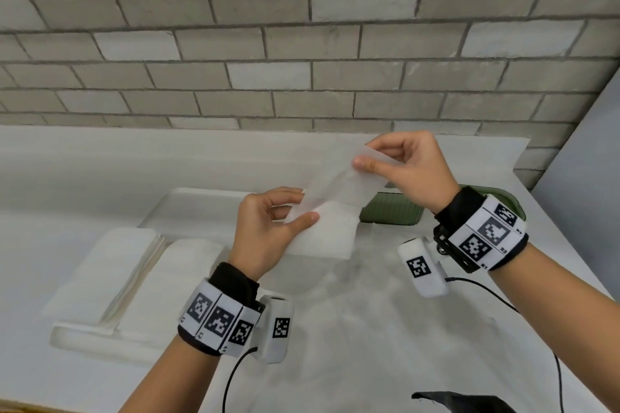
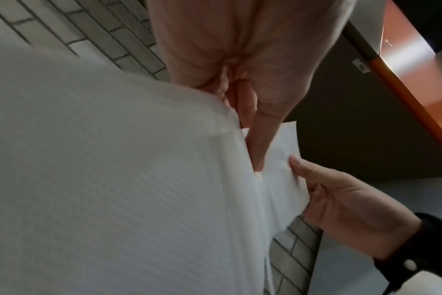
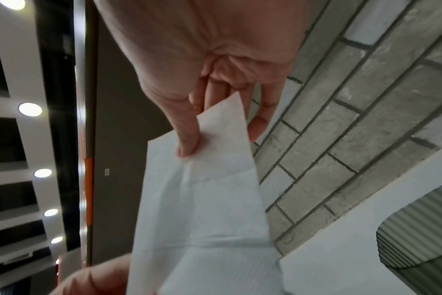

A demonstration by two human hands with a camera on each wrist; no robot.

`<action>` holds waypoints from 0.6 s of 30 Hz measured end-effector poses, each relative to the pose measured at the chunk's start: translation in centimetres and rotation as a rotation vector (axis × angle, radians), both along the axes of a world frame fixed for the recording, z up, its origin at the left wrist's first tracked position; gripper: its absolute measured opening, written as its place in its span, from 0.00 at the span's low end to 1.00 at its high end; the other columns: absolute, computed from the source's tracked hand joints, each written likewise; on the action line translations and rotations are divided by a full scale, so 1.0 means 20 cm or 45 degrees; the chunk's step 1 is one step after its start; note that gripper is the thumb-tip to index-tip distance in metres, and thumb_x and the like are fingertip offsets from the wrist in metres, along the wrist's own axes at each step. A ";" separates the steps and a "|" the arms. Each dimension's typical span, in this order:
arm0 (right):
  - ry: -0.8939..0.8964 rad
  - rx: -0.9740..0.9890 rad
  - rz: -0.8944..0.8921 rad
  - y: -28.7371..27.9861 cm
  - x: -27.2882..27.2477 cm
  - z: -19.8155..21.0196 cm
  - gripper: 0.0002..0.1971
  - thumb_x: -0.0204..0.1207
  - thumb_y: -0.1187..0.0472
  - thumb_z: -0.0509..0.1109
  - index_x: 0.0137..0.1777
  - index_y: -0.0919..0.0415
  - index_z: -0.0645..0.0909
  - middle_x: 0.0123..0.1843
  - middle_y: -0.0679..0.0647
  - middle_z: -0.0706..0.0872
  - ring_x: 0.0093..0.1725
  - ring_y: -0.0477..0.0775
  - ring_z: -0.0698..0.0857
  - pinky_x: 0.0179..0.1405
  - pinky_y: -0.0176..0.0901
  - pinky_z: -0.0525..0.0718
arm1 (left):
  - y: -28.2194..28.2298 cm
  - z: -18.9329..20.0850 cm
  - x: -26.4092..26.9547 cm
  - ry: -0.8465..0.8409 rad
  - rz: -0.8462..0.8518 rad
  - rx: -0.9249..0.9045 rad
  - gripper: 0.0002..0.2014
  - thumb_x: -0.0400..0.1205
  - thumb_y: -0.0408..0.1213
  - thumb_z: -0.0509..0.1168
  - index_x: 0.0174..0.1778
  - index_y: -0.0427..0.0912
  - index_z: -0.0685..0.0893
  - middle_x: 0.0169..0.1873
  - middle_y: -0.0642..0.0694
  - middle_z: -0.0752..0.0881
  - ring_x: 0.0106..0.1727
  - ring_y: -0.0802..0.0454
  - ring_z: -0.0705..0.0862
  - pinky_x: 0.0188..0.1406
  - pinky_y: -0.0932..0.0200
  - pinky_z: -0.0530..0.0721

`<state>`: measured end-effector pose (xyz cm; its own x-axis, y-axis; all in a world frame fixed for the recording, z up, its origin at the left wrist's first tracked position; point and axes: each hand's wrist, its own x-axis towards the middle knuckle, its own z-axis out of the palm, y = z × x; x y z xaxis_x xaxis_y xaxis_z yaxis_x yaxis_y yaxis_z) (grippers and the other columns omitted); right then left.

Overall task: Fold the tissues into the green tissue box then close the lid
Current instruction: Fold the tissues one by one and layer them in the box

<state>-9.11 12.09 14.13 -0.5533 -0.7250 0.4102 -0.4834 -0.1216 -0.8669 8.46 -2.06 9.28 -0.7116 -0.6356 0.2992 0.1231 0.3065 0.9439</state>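
Note:
A white tissue (image 1: pixel 330 211) hangs in the air above the counter, stretched between both hands. My left hand (image 1: pixel 268 228) pinches its near lower edge between thumb and fingers. My right hand (image 1: pixel 402 164) pinches its far upper corner; the right wrist view shows the thumb on that tissue (image 3: pixel 202 199). In the left wrist view the tissue (image 2: pixel 114 179) fills the left half, with the right hand (image 2: pixel 341 199) gripping its end. The green ribbed tissue box (image 1: pixel 392 211) lies behind the tissue, under my right wrist, and its edge (image 3: pixel 416 239) shows at the lower right.
A stack of white tissues (image 1: pixel 110 275) lies on a clear tray (image 1: pixel 100 342) at the left of the white counter (image 1: pixel 369 329). A grey brick wall (image 1: pixel 302 43) rises behind. Cables trail from both wrist bands. A dark object (image 1: pixel 463 402) sits at the front edge.

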 end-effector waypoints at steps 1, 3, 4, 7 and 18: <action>-0.040 -0.032 0.035 0.01 0.00 0.01 0.07 0.67 0.61 0.80 0.42 0.62 0.89 0.42 0.54 0.93 0.43 0.52 0.92 0.44 0.44 0.88 | 0.00 0.00 -0.01 0.005 -0.001 0.004 0.12 0.67 0.26 0.80 0.39 0.44 0.89 0.49 0.50 0.90 0.37 0.65 0.89 0.39 0.70 0.84; -0.104 -0.027 0.166 0.05 0.00 0.04 0.07 0.65 0.64 0.79 0.42 0.65 0.88 0.41 0.56 0.93 0.40 0.52 0.92 0.41 0.41 0.89 | -0.01 0.01 -0.01 0.036 -0.036 0.033 0.13 0.64 0.30 0.82 0.43 0.44 0.90 0.53 0.49 0.90 0.44 0.58 0.91 0.47 0.61 0.88; -0.119 0.032 0.256 0.06 0.00 0.05 0.07 0.64 0.65 0.79 0.41 0.66 0.88 0.40 0.56 0.93 0.38 0.51 0.91 0.40 0.39 0.89 | -0.02 0.02 -0.01 0.058 -0.050 0.030 0.15 0.64 0.33 0.82 0.45 0.44 0.91 0.55 0.49 0.89 0.49 0.59 0.91 0.51 0.61 0.88; -0.105 0.314 0.491 0.09 0.01 0.09 0.05 0.66 0.68 0.78 0.41 0.68 0.89 0.40 0.58 0.93 0.38 0.50 0.90 0.40 0.35 0.87 | -0.04 0.05 -0.03 0.223 -0.077 0.087 0.10 0.76 0.39 0.73 0.50 0.40 0.90 0.57 0.43 0.88 0.61 0.63 0.85 0.57 0.62 0.82; -0.044 0.346 0.236 -0.04 0.03 0.09 0.11 0.69 0.59 0.80 0.40 0.68 0.89 0.38 0.63 0.92 0.35 0.52 0.88 0.35 0.39 0.84 | 0.04 0.08 -0.10 0.454 -0.206 0.377 0.25 0.75 0.49 0.74 0.51 0.26 0.86 0.54 0.34 0.86 0.52 0.43 0.87 0.48 0.55 0.86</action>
<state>-8.59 11.28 15.90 -0.4121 -0.8949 0.1713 -0.4445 0.0334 -0.8952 6.48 -1.17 10.80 -0.6946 -0.6198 0.3652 0.4784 -0.0188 0.8779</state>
